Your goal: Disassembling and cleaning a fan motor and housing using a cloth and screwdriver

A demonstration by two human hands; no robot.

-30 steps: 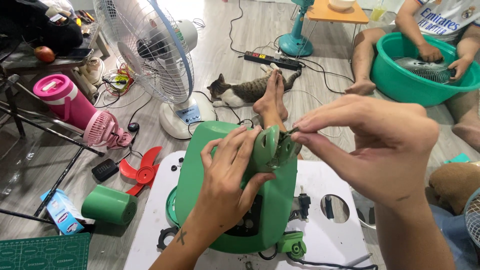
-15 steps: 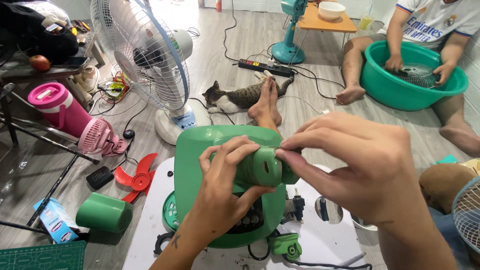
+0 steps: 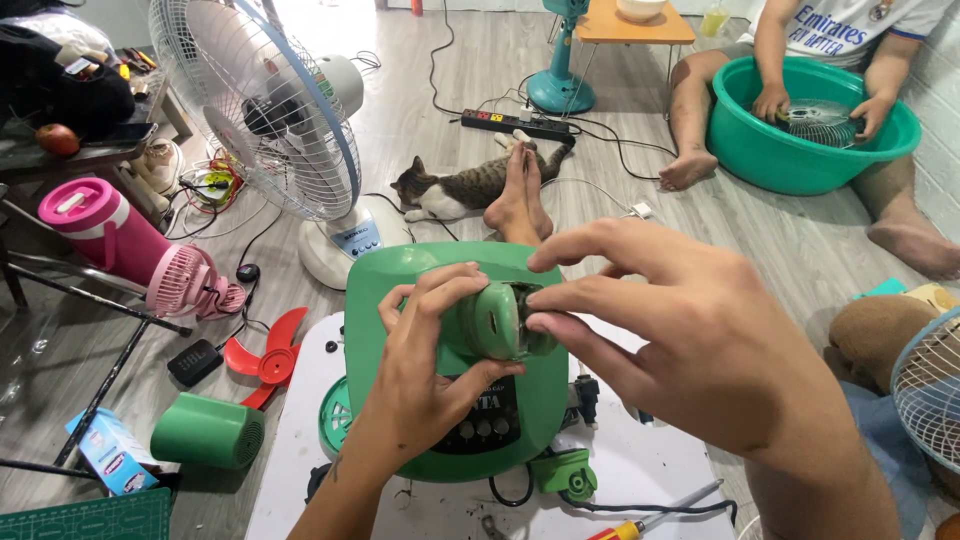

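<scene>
Both hands' grip was closed on a small rounded green plastic motor cover (image 3: 492, 322), held above the smooth green plastic fan base (image 3: 400, 300) on the white counter (image 3: 640, 470). Left hand (image 3: 425, 365) cupped it, fingers curled; right hand (image 3: 690, 340) pinched its edge. Nearby lay a red fan blade (image 3: 262, 358), a green cylinder (image 3: 208, 432) and a tabby cat (image 3: 465, 188).

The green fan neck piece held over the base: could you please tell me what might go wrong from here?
1. The green neck piece is pinched only by fingertips of the left hand and right hand; it might slip onto the green fan base.
2. The black cord under the base could snag.
3. The screwdriver near the board's edge might roll off.
</scene>
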